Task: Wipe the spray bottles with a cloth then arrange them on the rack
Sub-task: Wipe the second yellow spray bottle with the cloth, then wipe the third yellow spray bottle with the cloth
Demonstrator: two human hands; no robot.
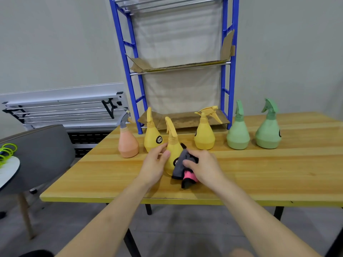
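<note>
A yellow spray bottle (172,145) stands near the middle of the wooden table (259,175). My left hand (154,164) grips its left side. My right hand (204,167) presses a grey, black and pink cloth (183,169) against its right side. Behind it stand an orange bottle (128,143), two more yellow bottles (152,136) (204,134) and two green bottles (238,132) (269,130). The blue rack (130,62) rises at the back of the table, its shelves lined with cardboard and holding no bottles.
A grey chair (42,154) stands left of the table, beside a white round surface (7,171) with green rings on it. A folded white frame (65,106) leans against the wall behind. The table's front edge lies just below my hands.
</note>
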